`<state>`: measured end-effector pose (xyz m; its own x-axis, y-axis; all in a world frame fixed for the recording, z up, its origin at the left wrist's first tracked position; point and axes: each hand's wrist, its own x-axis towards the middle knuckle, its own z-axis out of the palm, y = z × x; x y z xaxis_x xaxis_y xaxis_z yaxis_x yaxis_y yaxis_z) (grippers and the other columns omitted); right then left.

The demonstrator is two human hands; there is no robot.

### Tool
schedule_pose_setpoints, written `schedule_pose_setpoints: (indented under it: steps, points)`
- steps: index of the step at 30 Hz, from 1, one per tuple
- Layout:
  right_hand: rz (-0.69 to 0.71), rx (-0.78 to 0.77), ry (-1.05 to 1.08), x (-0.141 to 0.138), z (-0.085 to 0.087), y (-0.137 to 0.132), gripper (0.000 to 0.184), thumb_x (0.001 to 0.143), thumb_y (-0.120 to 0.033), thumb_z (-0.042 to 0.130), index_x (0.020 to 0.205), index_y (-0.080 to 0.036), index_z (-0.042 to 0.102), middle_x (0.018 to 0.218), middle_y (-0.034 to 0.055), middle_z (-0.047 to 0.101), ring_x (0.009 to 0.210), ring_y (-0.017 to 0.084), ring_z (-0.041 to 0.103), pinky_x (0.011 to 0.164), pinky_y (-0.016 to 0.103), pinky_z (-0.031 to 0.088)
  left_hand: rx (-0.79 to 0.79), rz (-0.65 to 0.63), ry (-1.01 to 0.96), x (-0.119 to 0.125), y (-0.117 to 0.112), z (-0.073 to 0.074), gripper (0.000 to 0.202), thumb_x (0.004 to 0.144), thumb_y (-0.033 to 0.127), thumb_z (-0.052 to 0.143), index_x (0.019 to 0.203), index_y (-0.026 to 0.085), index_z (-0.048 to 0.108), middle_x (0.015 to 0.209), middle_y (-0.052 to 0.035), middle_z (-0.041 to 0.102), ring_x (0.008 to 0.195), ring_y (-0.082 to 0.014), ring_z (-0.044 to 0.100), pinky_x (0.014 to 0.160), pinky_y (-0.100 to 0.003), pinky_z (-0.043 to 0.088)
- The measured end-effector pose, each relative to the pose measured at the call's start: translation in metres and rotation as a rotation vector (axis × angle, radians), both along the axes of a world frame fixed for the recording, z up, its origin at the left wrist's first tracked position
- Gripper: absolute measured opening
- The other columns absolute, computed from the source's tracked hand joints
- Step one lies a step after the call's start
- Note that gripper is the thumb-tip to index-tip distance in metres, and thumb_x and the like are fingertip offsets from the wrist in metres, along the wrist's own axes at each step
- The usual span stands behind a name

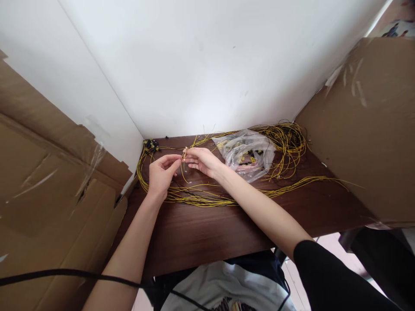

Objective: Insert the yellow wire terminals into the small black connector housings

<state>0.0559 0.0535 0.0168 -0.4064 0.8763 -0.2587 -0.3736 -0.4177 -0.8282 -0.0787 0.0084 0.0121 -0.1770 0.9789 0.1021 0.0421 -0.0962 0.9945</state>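
My left hand (164, 172) and my right hand (202, 160) meet over the dark wooden table, slightly left of its middle. Between their pinched fingertips is a thin yellow wire (183, 172), its short end curving down below them. Both hands look closed on it; a small pale piece near the right fingertips is too small to name. Under and around the hands runs a long bundle of yellow and black wires (207, 201). Right of my right hand lies a clear plastic bag (256, 147) with small yellow and black parts inside.
A tangled coil of yellow wires (288, 142) lies at the back right. Black connectors (151, 146) sit at the back left corner. Cardboard panels (363, 129) and a white wall (194, 65) enclose the table (201, 233). A black cable (74, 273) crosses my left forearm.
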Motion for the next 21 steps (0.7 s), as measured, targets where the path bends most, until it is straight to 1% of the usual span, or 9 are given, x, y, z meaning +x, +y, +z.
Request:
schedule_pose_setpoints:
  steps: [5,9,12,16,18,21]
  points:
    - [0.042,-0.043,0.077,0.002,0.003,0.0,0.017,0.083,-0.015,0.052,0.068,-0.016,0.059,0.066,-0.0033,0.062,0.064,0.008,0.059,0.063,0.021,0.041,-0.041,-0.013,-0.028,0.002,-0.001,0.002,0.025,0.063,0.028,0.071,0.082,0.012,0.066,0.072,-0.0023,0.063,0.055,-0.0064,0.048,0.048,-0.017,0.037]
    - [0.029,-0.125,0.146,0.003,0.005,0.0,0.018,0.085,-0.016,0.049,0.069,-0.016,0.058,0.066,-0.0036,0.061,0.062,0.008,0.057,0.064,0.021,0.042,-0.057,-0.015,-0.041,0.003,-0.002,0.003,0.024,0.063,0.028,0.069,0.081,0.013,0.063,0.071,-0.0015,0.061,0.056,-0.007,0.049,0.047,-0.016,0.037]
    - [0.013,-0.131,0.132,0.002,0.003,0.0,0.017,0.084,-0.015,0.05,0.069,-0.016,0.057,0.064,-0.0027,0.061,0.062,0.008,0.058,0.063,0.021,0.043,-0.065,-0.015,-0.05,0.004,-0.002,0.005,0.021,0.064,0.026,0.067,0.08,0.013,0.06,0.072,-0.001,0.061,0.056,-0.0069,0.049,0.046,-0.016,0.037]
    - [-0.013,-0.072,0.032,-0.001,-0.001,0.002,0.015,0.083,-0.013,0.053,0.069,-0.015,0.058,0.06,-0.0004,0.06,0.062,0.01,0.059,0.058,0.021,0.045,-0.058,-0.014,-0.057,0.004,-0.002,0.006,0.015,0.064,0.023,0.062,0.075,0.014,0.057,0.073,-0.0007,0.059,0.055,-0.007,0.048,0.044,-0.017,0.036]
    - [-0.036,-0.06,0.031,-0.003,-0.002,0.004,0.013,0.082,-0.014,0.056,0.069,-0.015,0.059,0.058,-0.0009,0.059,0.058,0.009,0.057,0.054,0.02,0.044,-0.052,-0.031,-0.039,0.005,-0.002,0.006,0.013,0.064,0.022,0.06,0.074,0.014,0.057,0.073,-0.0011,0.059,0.053,-0.0068,0.047,0.043,-0.017,0.035]
    - [-0.075,-0.095,0.076,-0.004,0.0,0.011,0.014,0.082,-0.014,0.057,0.068,-0.015,0.058,0.058,-0.0022,0.059,0.052,0.006,0.053,0.049,0.018,0.041,-0.059,-0.05,-0.026,0.004,-0.002,0.005,0.012,0.063,0.022,0.059,0.072,0.014,0.057,0.071,-0.0014,0.06,0.054,-0.0074,0.047,0.043,-0.017,0.035]
